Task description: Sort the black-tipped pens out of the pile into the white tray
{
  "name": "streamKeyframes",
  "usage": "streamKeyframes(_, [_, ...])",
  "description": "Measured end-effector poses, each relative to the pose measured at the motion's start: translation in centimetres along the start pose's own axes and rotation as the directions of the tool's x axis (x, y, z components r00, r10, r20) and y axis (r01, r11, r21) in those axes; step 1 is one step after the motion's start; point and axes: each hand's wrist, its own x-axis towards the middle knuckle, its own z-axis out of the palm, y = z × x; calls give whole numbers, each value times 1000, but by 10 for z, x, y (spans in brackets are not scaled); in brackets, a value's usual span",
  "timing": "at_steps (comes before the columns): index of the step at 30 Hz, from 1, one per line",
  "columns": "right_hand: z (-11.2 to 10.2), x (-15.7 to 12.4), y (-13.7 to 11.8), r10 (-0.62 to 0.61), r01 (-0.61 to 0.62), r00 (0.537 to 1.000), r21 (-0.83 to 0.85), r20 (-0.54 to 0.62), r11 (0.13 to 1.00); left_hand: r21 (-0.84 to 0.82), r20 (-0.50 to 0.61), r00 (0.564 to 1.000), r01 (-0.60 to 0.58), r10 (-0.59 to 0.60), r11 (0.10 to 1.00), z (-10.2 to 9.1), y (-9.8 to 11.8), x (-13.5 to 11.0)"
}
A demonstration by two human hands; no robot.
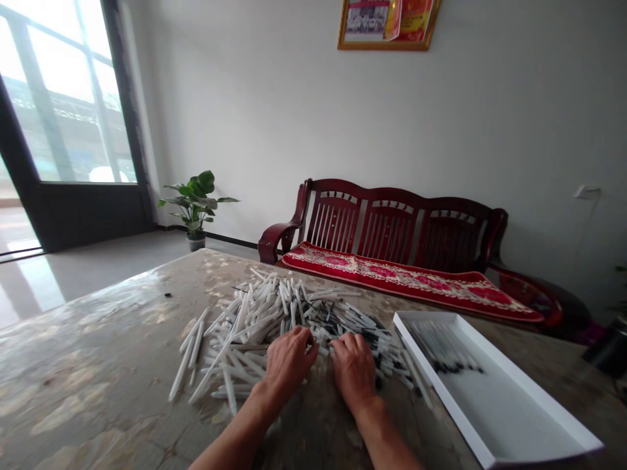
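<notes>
On the stone tabletop (83,385), hands (291,365) rest on white pens (245,333).

You have free table (73,385) left of the tube pile (264,326), but the tray (509,418) rim blocks your right hand (353,372) rightward.

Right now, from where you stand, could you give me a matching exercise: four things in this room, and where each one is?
Things:
1. left hand
2. white tray
3. potted plant
4. red cushion

Places:
A. on the wooden bench
B. on the floor beside the glass door
C. on the table, right of the sticks
D. on the heap of white pen-like sticks

Pairs: 1-D, 2-C, 3-B, 4-A
</notes>
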Motion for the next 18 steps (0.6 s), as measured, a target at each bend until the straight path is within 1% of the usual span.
streamKeyframes(4, [3, 0, 12, 41, -41, 999, 2, -6, 999, 47, 142, 987, -83, 76, 995, -10, -3, -3])
streamKeyframes(7, [3, 0, 19, 79, -79, 997, 7, -3, 997, 90, 226, 973, -64, 42, 994, -17, -7, -4])
streamKeyframes(9, [3, -2, 20, 85, -85, 996, 18, -6, 996, 96, 263, 965, -50, 23, 994, -18, -8, -4])
streamKeyframes(11, [1, -4, 20, 78, -77, 997, 32, -18, 997, 104, 268, 963, -45, 16, 994, -16, -8, -3])
streamKeyframes(14, [-2, -6, 15, 61, -59, 997, 49, -43, 997, 121, 249, 969, -35, 4, 992, -11, -6, -2])
streamKeyframes(18, [-4, -9, 9, 44, -41, 998, 67, -38, 997, 108, 207, 977, -73, 50, 991, -2, -6, -1])
